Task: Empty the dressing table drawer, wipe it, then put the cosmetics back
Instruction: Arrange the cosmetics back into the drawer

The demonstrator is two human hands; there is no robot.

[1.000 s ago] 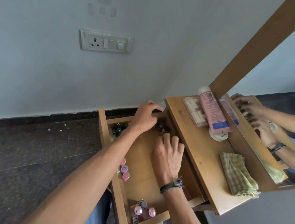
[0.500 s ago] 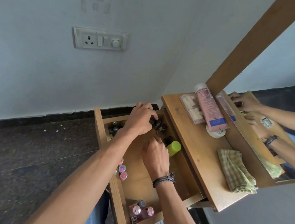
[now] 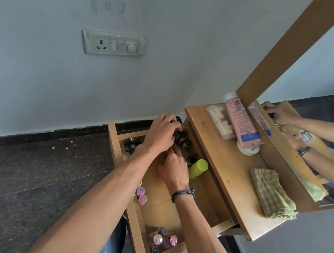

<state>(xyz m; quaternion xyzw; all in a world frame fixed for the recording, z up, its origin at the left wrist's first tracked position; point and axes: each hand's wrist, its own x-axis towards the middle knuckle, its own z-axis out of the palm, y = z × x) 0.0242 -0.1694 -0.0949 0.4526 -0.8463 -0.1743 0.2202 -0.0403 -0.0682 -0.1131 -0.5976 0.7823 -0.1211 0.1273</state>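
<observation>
The wooden drawer point(image 3: 114, 142) stands pulled out from the dressing table point(image 3: 226, 173). Several small dark-capped bottles point(image 3: 187, 144) cluster at its far end. My left hand point(image 3: 161, 135) curls over the tops of some of them. Just below it is my right hand point(image 3: 174, 168), its fingertips tucked under the left hand among the bottles and hidden. A green-capped bottle point(image 3: 198, 169) lies beside my right hand. Pink-capped pots point(image 3: 140, 192) line the drawer's left wall, and pink bottles point(image 3: 164, 240) stand at its near end.
On the tabletop lie a folded checked cloth point(image 3: 270, 194), a pink tube point(image 3: 239, 121) across a clear palette point(image 3: 216, 118) and a white lid point(image 3: 248, 149). A framed mirror point(image 3: 328, 84) rises behind. A wall socket point(image 3: 113, 43) is at left, above dark floor point(image 3: 14, 180).
My right hand has moved from the drawer's back right, uncovering the green-capped bottle, and now sits under my left hand. My left hand stays on the dark bottles.
</observation>
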